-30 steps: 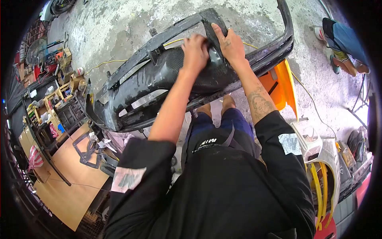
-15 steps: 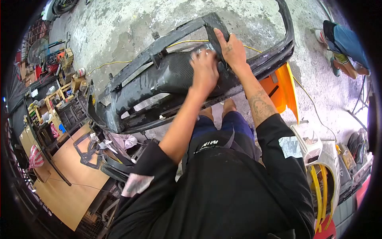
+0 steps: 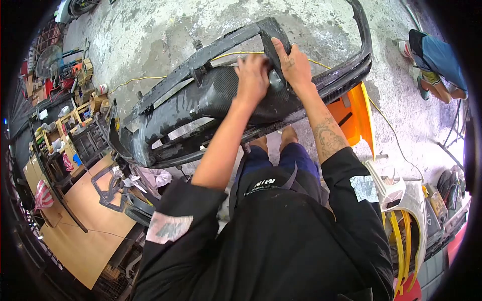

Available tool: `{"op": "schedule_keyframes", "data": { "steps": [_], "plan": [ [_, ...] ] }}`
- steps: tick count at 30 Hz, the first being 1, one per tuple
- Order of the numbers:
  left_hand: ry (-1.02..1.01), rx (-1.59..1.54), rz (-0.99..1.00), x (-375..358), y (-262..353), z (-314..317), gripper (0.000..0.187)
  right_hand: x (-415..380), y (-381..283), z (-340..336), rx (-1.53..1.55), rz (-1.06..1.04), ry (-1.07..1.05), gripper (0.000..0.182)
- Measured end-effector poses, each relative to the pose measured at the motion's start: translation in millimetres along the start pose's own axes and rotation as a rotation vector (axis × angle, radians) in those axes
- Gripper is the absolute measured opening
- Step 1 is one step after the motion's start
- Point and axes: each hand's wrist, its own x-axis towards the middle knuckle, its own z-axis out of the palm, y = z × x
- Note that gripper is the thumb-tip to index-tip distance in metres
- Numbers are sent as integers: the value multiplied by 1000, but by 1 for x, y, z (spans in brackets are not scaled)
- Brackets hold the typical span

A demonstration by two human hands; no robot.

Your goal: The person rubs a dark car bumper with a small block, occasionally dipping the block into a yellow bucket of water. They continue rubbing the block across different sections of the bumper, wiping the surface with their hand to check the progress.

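A black car bumper (image 3: 170,118) with a carbon-fibre weave pattern in its middle part lies across in front of my legs. My right hand (image 3: 296,67) is wrapped over the upright strut beside its middle opening, thumb pointing up along it. My left hand (image 3: 252,80) is over the woven middle section, just left of that strut. Its fingers are bent and smeared by motion, so I cannot make out whether anything is under them. Pale dusty patches mark the bumper's left end.
A yellow cable (image 3: 135,79) runs over the concrete floor behind the bumper. An orange panel (image 3: 359,118) stands to the right. Cardboard (image 3: 90,220) and cluttered shelving are at left. A white part with yellow strips (image 3: 401,241) lies lower right. Another person's legs (image 3: 437,85) show at far right.
My left hand has shifted slightly up and to the left over the woven section, its forearm moving with it. My right hand keeps its grip on the strut, and the bumper stays put.
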Motion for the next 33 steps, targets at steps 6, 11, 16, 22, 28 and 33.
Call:
{"op": "schedule_keyframes", "data": {
  "steps": [6,11,16,22,28,33],
  "plan": [
    [30,-39,-34,-34,25,0,18,0,-7,-2,-22,2,30,98],
    [40,85,-50,31,-28,17,18,-3,-5,-4,-13,18,-9,97],
    [4,9,-45,-24,23,-6,20,1,-3,-1,-16,15,1,97],
    [-16,77,-42,26,-21,14,20,-7,-3,-4,2,35,-11,98],
    [-70,-77,77,-25,21,-13,23,-4,3,1,-31,18,-14,98],
    [31,30,44,3,-12,13,24,-2,1,-1,4,19,-8,98]
  ]
}}
